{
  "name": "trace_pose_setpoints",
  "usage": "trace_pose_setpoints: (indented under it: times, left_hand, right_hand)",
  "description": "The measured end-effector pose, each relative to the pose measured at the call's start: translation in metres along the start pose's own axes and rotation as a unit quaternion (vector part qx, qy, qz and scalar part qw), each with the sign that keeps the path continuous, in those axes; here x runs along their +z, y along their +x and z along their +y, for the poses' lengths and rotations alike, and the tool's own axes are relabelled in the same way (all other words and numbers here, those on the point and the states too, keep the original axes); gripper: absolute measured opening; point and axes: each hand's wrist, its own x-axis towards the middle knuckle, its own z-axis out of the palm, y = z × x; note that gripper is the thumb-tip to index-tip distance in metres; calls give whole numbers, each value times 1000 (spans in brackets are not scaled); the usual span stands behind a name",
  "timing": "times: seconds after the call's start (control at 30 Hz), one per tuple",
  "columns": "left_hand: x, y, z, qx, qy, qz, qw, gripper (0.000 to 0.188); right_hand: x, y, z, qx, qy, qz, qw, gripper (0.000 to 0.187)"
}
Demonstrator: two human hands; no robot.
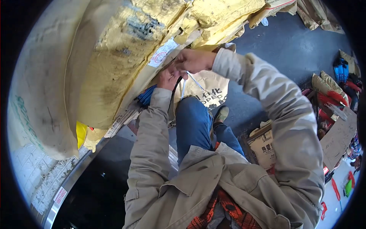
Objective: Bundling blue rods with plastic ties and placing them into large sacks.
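My left hand (167, 78) is closed, and a thin white cord (195, 81) comes out at its fingertips, its ends hanging down. Just above and touching it, my right hand (195, 61) is closed too, its fingers curled; what lies in them is hidden. Both hands are against the side of a large yellow sack (110, 72) with a white paper label (163, 53) on it. Below them, a tan paper sack (209, 86) with dark print stands in front of my knee. A dark strip hangs next to the left hand's fingers.
A pale sack (49, 91) bulges at the far left. Blue bundled items (145, 95) poke out under my left wrist. At right stand a box with a printed tan sheet (263, 149), a cardboard piece (338, 137), red goods and a blue bundle (341, 70). A metal edge (61, 192) curves at lower left.
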Motion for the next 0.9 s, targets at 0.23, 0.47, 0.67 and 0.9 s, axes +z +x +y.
trace_pose_setpoints:
  times: [0.23, 0.47, 0.67, 0.9]
  left_hand:
    - [5, 17, 7, -3, -285, -19, 958, 7]
    - [10, -5, 27, -85, -406, 61, 908, 14]
    - [18, -19, 47, -144, -505, 124, 842, 25]
    - [13, -27, 37, -102, -351, 211, 907, 16]
  right_hand:
    - [-19, 1, -27, -89, 73, 211, 971, 23]
    - [11, 20, -40, -96, -121, 28, 988, 22]
    - [2, 58, 9, -192, -301, 53, 933, 23]
    - [50, 26, -38, -366, -185, -30, 911, 32]
